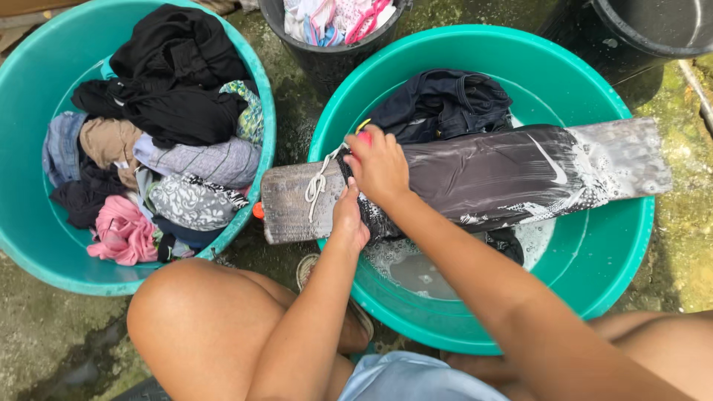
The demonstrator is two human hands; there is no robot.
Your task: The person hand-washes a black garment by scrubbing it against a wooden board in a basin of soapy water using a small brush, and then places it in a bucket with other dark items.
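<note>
Near the middle of the frame, the right hand [380, 165] presses down on a wet dark garment [490, 178], its fingers curled over a small red and yellow object [363, 134] that is mostly hidden, so its kind cannot be told. Just below it, the left hand [349, 217] lies flat with its fingers closed together, pinning the near end of the same cloth against a wooden washboard [286, 204].

That board is a long, flat, grey plank, worn and wet, laid across the rim of a round teal plastic basin [594, 260]. A knotted white cord [318, 186] hangs at its left end. The garment is smooth, shiny and stretched lengthwise over the plank, with a pale speckled pattern along its lower edge and soap foam toward the right end. In the basin behind the board sits a crumpled navy garment [442, 100], and cloudy, sudsy water [416, 271] shows beneath.

At the left of the frame a second teal basin [22, 245] holds a heap of dry clothes [160, 141]: black, grey, tan, patterned and pink fabrics, all bunched. At the upper centre stands a black bucket [319, 59] with pale and pink items, and another dark tub [646, 30] fills the upper right corner. Mossy, damp concrete ground [44, 334] lies around them.
</note>
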